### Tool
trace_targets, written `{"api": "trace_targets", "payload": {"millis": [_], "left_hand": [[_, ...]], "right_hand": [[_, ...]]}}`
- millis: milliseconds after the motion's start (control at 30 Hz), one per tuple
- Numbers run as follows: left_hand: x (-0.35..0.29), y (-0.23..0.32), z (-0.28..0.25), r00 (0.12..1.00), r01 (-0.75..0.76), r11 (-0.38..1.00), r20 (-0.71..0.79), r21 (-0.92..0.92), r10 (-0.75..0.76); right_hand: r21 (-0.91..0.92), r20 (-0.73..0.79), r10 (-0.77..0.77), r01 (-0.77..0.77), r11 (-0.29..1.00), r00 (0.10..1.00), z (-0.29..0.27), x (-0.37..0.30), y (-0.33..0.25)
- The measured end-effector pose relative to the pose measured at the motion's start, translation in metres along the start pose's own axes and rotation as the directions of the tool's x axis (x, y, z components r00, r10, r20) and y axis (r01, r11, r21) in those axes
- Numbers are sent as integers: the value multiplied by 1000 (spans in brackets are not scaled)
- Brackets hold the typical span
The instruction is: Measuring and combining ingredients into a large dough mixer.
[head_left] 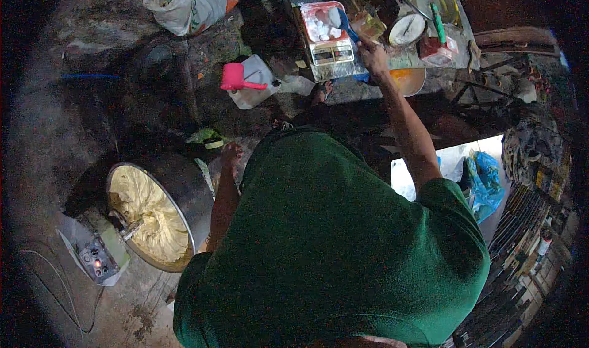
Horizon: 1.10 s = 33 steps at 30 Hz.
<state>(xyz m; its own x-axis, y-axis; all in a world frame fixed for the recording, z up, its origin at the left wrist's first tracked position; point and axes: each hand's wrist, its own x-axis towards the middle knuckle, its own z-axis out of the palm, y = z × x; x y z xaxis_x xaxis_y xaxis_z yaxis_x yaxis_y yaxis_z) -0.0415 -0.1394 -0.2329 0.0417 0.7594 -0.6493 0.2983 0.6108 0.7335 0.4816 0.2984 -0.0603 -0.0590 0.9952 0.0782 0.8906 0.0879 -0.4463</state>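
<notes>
Currently right hand [372, 57] grasping the blue scoop [351, 30], its head over white lumps [321, 31] in the red tray [311, 17] of the scale [333, 54]. Scale sits at the tabletop's [402, 58] near left corner; white-filled dish [407, 29] farther right, red box [434, 50] toward the near right corner. Left hand [232, 155] low, just beside a dark bowl [191, 185] of pale dough [153, 213]; dim there, cannot tell whether clenched or loose. Pink jug [233, 76] beyond the tabletop's left edge.
</notes>
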Motion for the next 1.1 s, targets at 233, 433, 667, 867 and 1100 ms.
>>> {"api": "trace_targets", "payload": {"millis": [233, 433, 667, 867, 1100], "left_hand": [[-38, 71, 32, 931, 58, 648, -193, -759, -310], [9, 33, 31, 982, 58, 310, 111, -949, 156], [7, 10, 29, 912, 105, 159, 31, -982, -410], [8, 13, 18, 972, 213, 61, 218, -975, 86], [13, 67, 23, 867, 161, 804, -307, -573, -392]], "right_hand": [[260, 44, -142, 126, 957, 989, -22, -15, -31], [343, 75, -63, 34, 939, 995, -11, 2, 3], [477, -25, 56, -37, 878, 998, -23, -13, -31], [645, 217, 116, -231, 728, 969, -44, -14, -54], [690, 155, 78, -165, 705, 985, -42, -15, -31]]}}
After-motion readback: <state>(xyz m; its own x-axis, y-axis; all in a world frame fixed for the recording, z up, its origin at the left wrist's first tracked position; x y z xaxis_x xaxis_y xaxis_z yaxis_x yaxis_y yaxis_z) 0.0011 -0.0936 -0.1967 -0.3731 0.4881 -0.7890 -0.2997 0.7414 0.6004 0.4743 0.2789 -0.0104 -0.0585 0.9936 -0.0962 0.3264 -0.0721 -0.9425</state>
